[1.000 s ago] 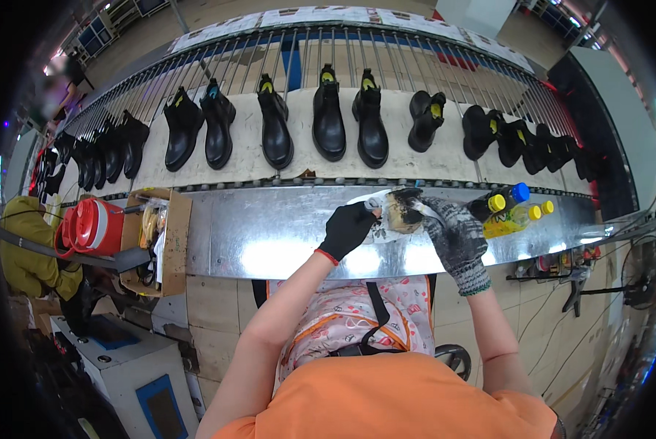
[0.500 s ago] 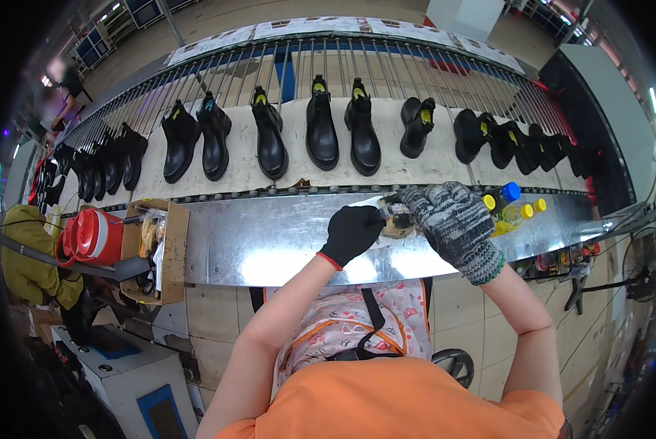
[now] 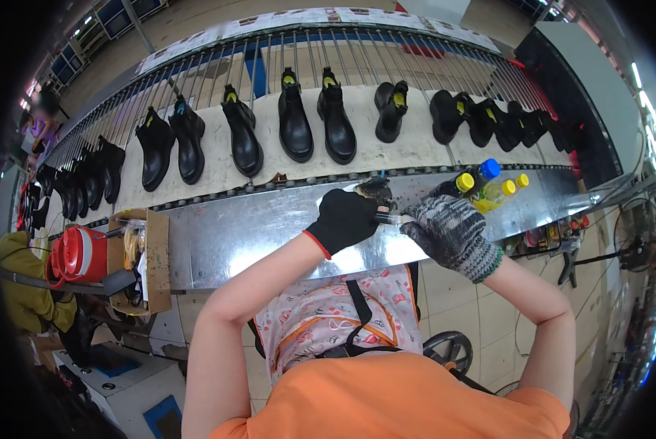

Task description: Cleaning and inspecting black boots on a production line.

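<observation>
My left hand point(image 3: 346, 223), in a black glove with a red cuff edge, is closed around a slender pen-like tool point(image 3: 392, 218) with a pale, shiny barrel; its exact kind is unclear. My right hand point(image 3: 451, 238), in a grey-and-white knitted glove with a green edge, has its fingers curled together at the tool's other end. Just beyond my left hand, a dark-stained, crumpled piece point(image 3: 376, 192) lies on the metal ledge point(image 3: 233, 238). To the right of it stand bottles, one with a blue cap point(image 3: 490, 169) and others with yellow caps point(image 3: 465, 182).
Across the ledge, black ankle boots point(image 3: 295, 124) line a pale conveyor belt point(image 3: 269, 164). A cardboard box point(image 3: 158, 256) and a red-and-white jug point(image 3: 79, 254) stand at the left. Below right is a fan point(image 3: 639, 252). Another person is far off at the upper left.
Both hands have come slightly nearer to me, off the stained piece, and the slender tool between them now shows more. The whole view has shifted, so the boots sit further left.
</observation>
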Demonstrator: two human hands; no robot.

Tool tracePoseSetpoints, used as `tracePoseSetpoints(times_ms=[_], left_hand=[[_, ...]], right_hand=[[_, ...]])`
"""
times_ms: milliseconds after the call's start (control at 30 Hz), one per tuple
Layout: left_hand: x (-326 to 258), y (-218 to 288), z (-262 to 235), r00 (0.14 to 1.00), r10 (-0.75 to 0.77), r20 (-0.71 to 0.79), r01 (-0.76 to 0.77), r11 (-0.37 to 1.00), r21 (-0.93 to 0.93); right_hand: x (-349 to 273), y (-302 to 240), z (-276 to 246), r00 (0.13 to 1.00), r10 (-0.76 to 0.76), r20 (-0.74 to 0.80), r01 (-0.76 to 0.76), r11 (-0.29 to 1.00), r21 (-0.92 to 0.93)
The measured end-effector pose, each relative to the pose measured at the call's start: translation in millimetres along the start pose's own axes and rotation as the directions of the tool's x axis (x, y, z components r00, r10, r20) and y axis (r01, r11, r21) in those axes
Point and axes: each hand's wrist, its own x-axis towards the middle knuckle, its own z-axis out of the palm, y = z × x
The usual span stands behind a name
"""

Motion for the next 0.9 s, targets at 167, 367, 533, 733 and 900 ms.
tracePoseSetpoints(times_ms=[167, 367, 533, 733, 900], left_hand=[[3, -20, 44, 0.990, 0.133, -0.043, -0.125, 0.980, 0.155], [0, -47, 41, 0.990, -0.133, -0.047, 0.124, 0.979, -0.165], [30, -84, 50, 0.864, -0.487, -0.129, 0.386, 0.804, -0.452], [51, -164, 74, 0.692, -0.338, -0.638, 0.243, 0.941, -0.235], [83, -175, 66, 0.790, -0.549, -0.273, 0.488, 0.833, -0.261]], right_hand=[[-24, -19, 70, 0.929, 0.337, 0.150, -0.369, 0.845, 0.386], [-87, -67, 178, 0.774, 0.463, 0.433, -0.480, -0.016, 0.877], [-73, -93, 193, 0.565, 0.760, 0.321, -0.099, -0.324, 0.941], [-42, -100, 218, 0.698, 0.540, 0.471, -0.035, -0.631, 0.775], [-37, -102, 205, 0.649, 0.523, 0.553, -0.174, -0.606, 0.776]])
